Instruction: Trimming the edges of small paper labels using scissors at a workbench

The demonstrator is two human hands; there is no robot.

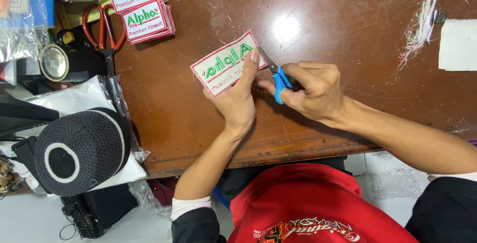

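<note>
- Left hand is pinning the embroidered patch on the brown worktop, frame center.
- Right hand is gripping blue-handled scissors, blades touching the patch's right edge.
- Patch stack is lying upper left.

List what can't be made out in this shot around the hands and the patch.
- Small scissors, head view: handles buried in the right hand.
- Embroidered patch: near corner covered by the left hand.
- Blade tips: too small to tell whether they touch the patch edge.
- Red-handled scissors: blades lost among dark clutter.
</note>
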